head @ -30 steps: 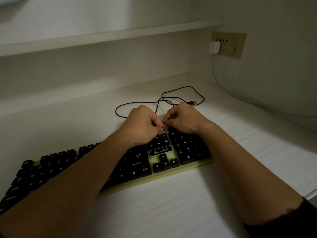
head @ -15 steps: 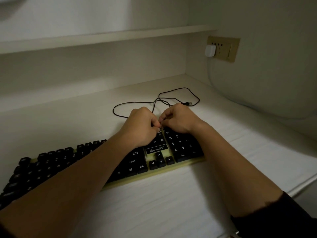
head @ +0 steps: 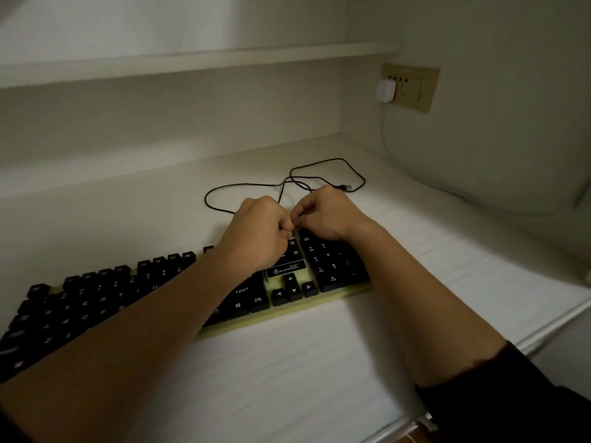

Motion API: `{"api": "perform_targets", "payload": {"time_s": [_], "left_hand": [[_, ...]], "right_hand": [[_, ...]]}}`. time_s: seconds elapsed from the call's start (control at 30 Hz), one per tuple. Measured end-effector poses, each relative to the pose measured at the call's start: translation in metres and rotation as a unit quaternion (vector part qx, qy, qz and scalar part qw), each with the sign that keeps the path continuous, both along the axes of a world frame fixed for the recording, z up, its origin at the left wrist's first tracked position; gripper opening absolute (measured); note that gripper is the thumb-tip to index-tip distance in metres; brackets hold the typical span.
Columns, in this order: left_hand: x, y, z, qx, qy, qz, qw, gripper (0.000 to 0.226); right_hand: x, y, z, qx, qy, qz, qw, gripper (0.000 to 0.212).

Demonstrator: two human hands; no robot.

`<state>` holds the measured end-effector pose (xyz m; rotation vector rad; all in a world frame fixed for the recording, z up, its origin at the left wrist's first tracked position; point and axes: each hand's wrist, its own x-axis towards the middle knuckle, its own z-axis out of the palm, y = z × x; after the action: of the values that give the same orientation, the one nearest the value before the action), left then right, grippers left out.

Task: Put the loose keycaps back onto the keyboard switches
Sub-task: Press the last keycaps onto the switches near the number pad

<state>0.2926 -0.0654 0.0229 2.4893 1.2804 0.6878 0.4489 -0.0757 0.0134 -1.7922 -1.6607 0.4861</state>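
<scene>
The black keyboard (head: 96, 302) lies across the table (head: 287, 378), and over its far edge near the number pad the left hand (head: 259, 233) and right hand (head: 324, 214) meet — fingers curled, tips together — though whether they pinch anything cannot be told.

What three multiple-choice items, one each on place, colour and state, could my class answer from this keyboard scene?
1. Where do the left hand and right hand meet? A over the arrow keys; B at the far edge of the keyboard, by the number pad; C at the wall socket.
2. The keycaps are: A black; B white; C red.
3. The USB plug of the black cable: A sits in a socket; B is held; C lies loose on the desk.
B: the fingertips come together there. A: every cap looks black. C: it rests bare on the desk.
</scene>
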Motion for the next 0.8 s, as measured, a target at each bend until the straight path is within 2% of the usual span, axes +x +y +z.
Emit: {"api": "perform_targets", "payload": {"time_s": [0.2,0.43,0.63,0.8], "left_hand": [[-0.004,-0.001,-0.005,0.038,0.009,-0.027,0.999,0.016],[-0.008,0.002,-0.005,0.040,0.002,-0.046,0.998,0.015],[-0.017,-0.007,-0.004,0.013,0.049,-0.069,0.996,0.041],[-0.020,-0.009,-0.008,0.007,0.031,-0.052,0.998,0.043]], "right_hand": [[-0.002,0.000,0.000,0.004,-0.015,-0.002,1.000,0.017],[0.000,0.002,-0.002,0.005,-0.016,0.003,1.000,0.016],[0.001,0.002,-0.005,0.004,-0.004,-0.003,1.000,0.017],[0.001,0.004,-0.006,0.002,0.002,-0.003,1.000,0.015]]}}
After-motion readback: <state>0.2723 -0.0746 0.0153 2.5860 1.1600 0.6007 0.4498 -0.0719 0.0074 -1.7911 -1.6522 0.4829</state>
